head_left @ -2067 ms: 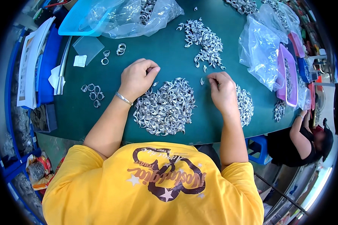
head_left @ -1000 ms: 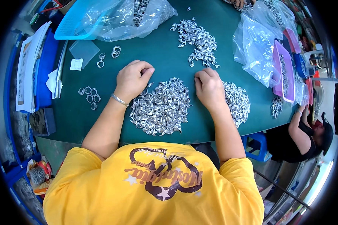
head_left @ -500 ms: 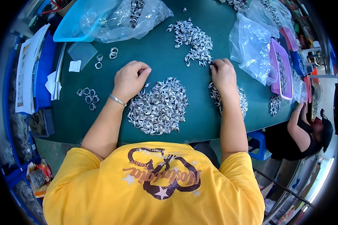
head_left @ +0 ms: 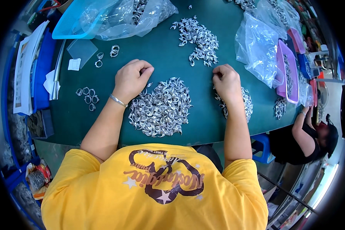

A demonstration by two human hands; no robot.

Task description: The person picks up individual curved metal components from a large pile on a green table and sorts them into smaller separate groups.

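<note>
My left hand [head_left: 133, 79], a metal bangle at its wrist, is closed with curled fingers on the table, at the upper left edge of a big pile of small silver-coloured crescent-shaped metal pieces [head_left: 161, 111]. Whatever it may hold is hidden. My right hand [head_left: 227, 82] is also closed, thumb against the curled fingers; nothing shows between them. It lies just below a looser heap of the same crescent pieces [head_left: 199, 40]. Under and beside my right wrist spreads another pile of silver metal pieces [head_left: 247, 104], partly covered by the forearm.
Ring-shaped metal pieces [head_left: 89, 96] lie on the green table [head_left: 203, 126] at left. A blue basket [head_left: 71, 28] and a clear plastic bag [head_left: 122, 27] stand far left. Clear bags [head_left: 257, 46] and a purple basket [head_left: 286, 73] lie at right. Another person [head_left: 303, 142] sits far right.
My right hand has drawn back slightly toward me, away from the far heap, with its fingers curled in more. My left hand stays in nearly the same place. The whole view has shifted slightly.
</note>
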